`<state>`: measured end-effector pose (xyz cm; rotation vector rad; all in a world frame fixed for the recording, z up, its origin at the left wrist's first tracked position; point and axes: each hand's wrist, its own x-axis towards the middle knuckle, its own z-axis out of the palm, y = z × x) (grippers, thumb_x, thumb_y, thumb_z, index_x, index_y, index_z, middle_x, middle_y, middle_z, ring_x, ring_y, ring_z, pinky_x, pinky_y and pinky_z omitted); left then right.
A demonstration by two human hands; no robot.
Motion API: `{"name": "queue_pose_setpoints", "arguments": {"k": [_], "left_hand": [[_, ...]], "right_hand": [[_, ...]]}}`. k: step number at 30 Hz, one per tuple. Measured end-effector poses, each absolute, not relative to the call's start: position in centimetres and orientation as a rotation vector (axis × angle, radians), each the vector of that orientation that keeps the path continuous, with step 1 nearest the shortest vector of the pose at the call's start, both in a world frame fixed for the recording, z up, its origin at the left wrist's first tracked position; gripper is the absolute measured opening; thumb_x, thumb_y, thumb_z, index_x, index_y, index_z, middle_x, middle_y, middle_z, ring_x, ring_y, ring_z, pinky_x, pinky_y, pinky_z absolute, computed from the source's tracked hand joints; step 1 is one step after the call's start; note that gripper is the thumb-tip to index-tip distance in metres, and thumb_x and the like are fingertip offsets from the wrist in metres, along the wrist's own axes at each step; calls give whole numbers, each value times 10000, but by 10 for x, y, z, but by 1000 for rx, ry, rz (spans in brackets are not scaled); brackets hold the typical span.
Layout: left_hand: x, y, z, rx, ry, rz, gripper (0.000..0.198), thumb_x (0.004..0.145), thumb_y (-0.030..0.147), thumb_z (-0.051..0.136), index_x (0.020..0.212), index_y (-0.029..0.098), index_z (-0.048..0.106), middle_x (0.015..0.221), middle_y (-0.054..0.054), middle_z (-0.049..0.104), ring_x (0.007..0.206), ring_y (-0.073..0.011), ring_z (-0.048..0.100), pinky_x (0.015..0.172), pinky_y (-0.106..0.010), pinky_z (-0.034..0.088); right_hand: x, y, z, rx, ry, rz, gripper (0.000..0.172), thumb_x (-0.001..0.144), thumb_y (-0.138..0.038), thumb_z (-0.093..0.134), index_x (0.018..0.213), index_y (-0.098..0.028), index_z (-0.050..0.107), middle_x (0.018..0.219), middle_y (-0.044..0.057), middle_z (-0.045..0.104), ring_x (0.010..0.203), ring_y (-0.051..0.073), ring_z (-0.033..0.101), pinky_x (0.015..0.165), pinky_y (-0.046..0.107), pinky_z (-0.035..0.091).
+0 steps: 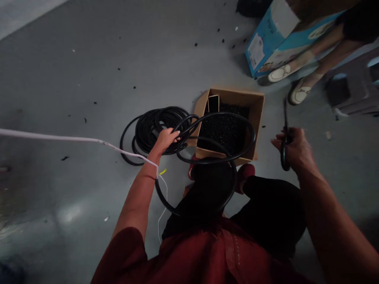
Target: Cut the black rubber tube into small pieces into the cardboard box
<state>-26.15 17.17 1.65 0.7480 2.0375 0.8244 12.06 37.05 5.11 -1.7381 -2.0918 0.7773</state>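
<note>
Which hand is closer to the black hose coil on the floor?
Left. The left hand is at the edge of the coil, holding a loop; the right hand is beyond the cardboard box, gripping hose.

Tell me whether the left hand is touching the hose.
Touching. The head view shows the left hand closed around a loop of the hose, with no gap between them, just left of the box.
</note>
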Motion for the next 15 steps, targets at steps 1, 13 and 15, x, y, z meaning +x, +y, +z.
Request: {"name": "queue_pose_setpoints", "arguments": {"k": [1, 13, 15], "left_hand": [[-258, 175, 19, 782, 2055, 790, 268, 806, 389, 537, 778, 137, 625, 753, -69, 710, 612, -131, 632, 592, -227, 488], [-230, 201, 33, 934, 2074, 592, 240, 799, 361, 543, 688, 149, 545, 694, -29, 608, 583, -141, 602, 530, -232, 470], [-228, 202, 32, 935, 2116, 583, 234, 812, 354, 529, 697, 151, 544, 716, -32, 603, 593, -141, 603, 537, -233, 467]], "right_hand": [[115, 370, 55, -1731, -2116, 729, 377, 688, -300, 678, 1014, -271, 491, 988, 128, 678, 880, 249, 645, 791, 427, 470], [-50, 307, 65, -960, -2417, 1404, 369, 755, -304, 613, 1092, -214, 491, 918, 53, 661, 784, 208, 622, 716, 327, 463], [-62, 296, 46, -1014, -2415, 1533, 380, 747, -342, 628, 1073, -213, 480, 850, 29, 648, 739, 193, 612, 678, 300, 450]]}}
